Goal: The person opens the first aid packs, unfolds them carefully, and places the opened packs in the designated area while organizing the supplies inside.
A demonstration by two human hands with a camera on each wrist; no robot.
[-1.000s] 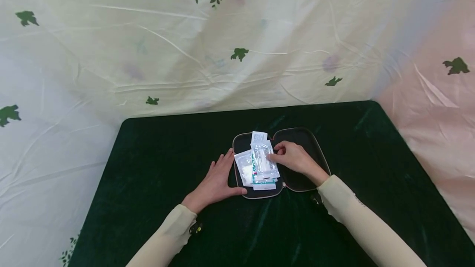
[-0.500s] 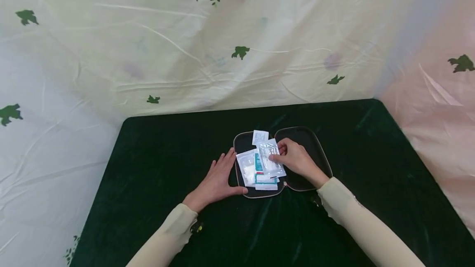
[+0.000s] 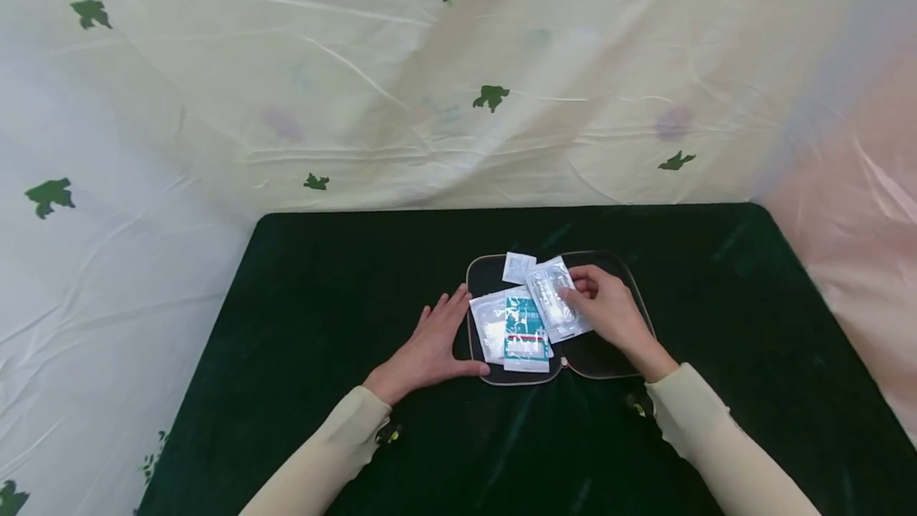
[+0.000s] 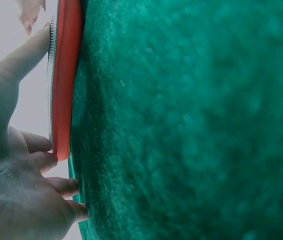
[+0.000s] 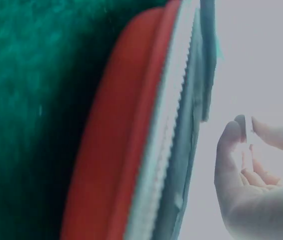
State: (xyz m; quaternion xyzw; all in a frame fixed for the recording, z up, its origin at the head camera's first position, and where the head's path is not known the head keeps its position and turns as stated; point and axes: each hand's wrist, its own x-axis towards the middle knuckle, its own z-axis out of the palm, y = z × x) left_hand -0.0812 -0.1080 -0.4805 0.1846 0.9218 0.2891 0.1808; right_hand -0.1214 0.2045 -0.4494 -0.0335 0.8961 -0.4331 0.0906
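Observation:
A zip-up case (image 3: pixel 489 271) lies unfolded on the table, black inside, its outer shell (image 4: pixel 66 80) red in the left wrist view. My left hand (image 3: pixel 433 347) rests against its left edge, thumb and fingers spread along the rim. Between thumb and fingers, my right hand (image 3: pixel 612 310) pinches a shiny, clear-and-white flat packet (image 3: pixel 553 301), tilted over the middle of the case. In the left half lie a teal-and-white packet (image 3: pixel 526 325), a plain white packet (image 3: pixel 487 323) partly under it, and a small printed white sachet (image 3: pixel 517 267) at the top.
Dark green velvety cloth covers the table (image 3: pixel 358 277). A pale curtain (image 3: pixel 401 102) with leaf prints hangs behind the table's far edge. The case's right half (image 3: pixel 598 361) shows bare black lining, with my right hand above part of it.
My right hand has lifted the shiny packet off the stack and moved it rightward, uncovering the teal-and-white packet. The left hand stays at the case's edge. The head view has shifted slightly.

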